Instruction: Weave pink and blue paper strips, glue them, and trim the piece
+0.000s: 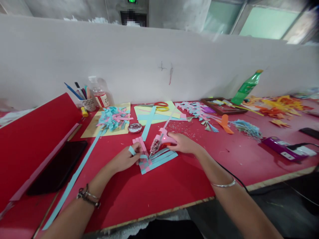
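Woven blue and pink paper strips point(159, 160) lie on the red table in front of me. My left hand point(132, 156) pinches the end of a blue strip at the weave's left side, and part of that strip curls over its fingers. In my right hand point(180, 142) is a pink hot glue gun point(159, 141), with a clear glue stick poking out of its back. The gun's nozzle points down at the woven corner, close to the left fingertips. Whether it touches the paper I cannot tell.
Around the work lie scissors point(161, 106), crumpled paper strips point(112, 118), a round tin point(135, 128) and a dark phone point(57, 167). A green bottle point(248, 88) leans by a brown tray point(224, 108). A purple power strip point(284, 148) sits right; a cord runs beneath my right forearm.
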Tool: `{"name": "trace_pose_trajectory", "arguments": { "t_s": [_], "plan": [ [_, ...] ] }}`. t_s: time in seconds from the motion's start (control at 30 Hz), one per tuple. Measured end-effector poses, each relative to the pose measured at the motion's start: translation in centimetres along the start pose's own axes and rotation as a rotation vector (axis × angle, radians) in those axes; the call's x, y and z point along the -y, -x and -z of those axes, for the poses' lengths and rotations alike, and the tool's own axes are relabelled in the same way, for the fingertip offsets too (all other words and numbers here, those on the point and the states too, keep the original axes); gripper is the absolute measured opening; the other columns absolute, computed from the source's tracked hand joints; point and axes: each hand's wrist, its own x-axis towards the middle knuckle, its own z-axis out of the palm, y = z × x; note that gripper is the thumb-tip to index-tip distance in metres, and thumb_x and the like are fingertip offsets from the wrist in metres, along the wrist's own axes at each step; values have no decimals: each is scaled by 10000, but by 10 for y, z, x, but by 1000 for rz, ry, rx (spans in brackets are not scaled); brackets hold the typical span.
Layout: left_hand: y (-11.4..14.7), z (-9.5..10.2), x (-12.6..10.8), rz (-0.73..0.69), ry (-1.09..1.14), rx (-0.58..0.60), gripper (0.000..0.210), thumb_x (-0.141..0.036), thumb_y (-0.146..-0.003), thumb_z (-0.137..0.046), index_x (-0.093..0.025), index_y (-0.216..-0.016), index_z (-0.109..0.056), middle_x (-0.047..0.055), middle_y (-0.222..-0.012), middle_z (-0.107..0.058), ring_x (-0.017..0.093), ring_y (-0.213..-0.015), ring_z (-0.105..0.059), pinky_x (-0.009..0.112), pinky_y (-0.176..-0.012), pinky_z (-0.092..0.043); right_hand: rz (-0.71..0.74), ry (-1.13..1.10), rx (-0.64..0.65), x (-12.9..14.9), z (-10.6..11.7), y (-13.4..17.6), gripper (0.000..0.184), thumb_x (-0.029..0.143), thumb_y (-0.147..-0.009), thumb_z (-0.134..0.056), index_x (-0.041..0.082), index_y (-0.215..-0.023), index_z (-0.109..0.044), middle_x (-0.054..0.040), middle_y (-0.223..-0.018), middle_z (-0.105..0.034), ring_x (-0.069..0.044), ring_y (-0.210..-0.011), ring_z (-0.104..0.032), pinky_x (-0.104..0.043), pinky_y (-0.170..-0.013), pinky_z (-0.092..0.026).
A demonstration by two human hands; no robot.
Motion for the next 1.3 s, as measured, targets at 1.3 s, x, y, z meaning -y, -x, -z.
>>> {"name": "trace_pose_trajectory", "arguments": {
  "t_s": [1.3],
  "plan": [
    [0,0,2,-27,50,3,67,-227,-797,-391,-197,-750,-354,-52,-660,-455,93,-563,-531,219,-530,-427,-147,126,28,-25,23,10,291,251,-687,-499,157,-959,-544,-83,-911,-622,-190,-746,-547,-245,-613,-365]
  ]
}}
